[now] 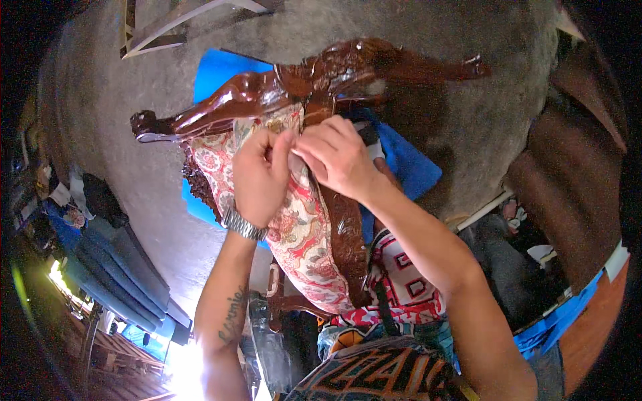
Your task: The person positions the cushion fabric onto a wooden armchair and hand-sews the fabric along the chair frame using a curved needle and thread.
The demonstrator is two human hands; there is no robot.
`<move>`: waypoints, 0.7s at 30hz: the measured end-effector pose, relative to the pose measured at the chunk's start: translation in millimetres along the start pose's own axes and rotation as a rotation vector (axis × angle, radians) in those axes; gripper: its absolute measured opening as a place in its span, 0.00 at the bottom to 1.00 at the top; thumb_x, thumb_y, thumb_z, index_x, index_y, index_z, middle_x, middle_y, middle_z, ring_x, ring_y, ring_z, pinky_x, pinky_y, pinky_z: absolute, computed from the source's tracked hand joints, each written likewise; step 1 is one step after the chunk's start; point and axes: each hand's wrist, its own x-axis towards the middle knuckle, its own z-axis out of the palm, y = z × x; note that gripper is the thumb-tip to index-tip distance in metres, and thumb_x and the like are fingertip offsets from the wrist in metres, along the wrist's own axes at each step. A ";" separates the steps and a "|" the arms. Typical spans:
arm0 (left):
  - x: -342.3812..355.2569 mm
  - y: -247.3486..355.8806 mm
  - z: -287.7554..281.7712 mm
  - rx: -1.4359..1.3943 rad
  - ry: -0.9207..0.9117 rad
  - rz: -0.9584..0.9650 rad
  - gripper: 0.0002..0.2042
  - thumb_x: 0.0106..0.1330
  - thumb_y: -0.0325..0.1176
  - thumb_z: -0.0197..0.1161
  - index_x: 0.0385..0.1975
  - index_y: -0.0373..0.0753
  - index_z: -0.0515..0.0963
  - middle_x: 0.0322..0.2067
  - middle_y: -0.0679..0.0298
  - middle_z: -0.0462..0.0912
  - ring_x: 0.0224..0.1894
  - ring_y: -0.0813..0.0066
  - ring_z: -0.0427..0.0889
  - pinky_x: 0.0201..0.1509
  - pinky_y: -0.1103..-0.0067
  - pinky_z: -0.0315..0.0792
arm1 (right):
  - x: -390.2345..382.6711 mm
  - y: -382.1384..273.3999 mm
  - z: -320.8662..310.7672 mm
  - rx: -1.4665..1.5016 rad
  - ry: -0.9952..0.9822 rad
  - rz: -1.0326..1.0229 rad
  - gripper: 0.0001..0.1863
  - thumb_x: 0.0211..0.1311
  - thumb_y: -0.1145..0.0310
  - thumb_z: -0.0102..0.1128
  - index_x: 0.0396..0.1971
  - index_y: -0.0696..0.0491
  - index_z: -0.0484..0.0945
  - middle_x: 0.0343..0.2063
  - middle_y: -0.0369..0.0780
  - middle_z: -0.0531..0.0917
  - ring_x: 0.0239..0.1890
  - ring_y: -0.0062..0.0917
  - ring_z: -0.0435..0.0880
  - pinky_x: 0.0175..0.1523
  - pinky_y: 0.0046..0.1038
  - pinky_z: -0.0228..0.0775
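Note:
A dark, glossy carved wooden furniture frame, with curved legs, lies tipped on a blue pad. Floral red-and-cream upholstery covers its middle, beside a carved wood rail. My left hand, wrist in a metal watch, is closed over the fabric near its upper edge. My right hand meets it there, fingers pinched at the seam between fabric and wood. What sits in either pinch is too small to make out.
Grey concrete floor surrounds the piece. A wooden frame stands at the top left. Rolls of grey-blue material and pallets lie left. Brown sheeting, a white pipe and a blue sheet are at the right.

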 end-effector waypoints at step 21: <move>-50.4 22.4 20.5 -0.243 -0.036 0.481 0.27 0.47 0.56 0.69 0.39 0.40 0.76 0.42 0.56 0.75 0.46 0.56 0.72 0.53 0.60 0.63 | -15.5 -75.7 -93.5 0.211 0.000 0.219 0.03 0.51 0.72 0.56 0.23 0.54 0.73 0.30 0.43 0.80 0.28 0.32 0.77 0.32 0.35 0.66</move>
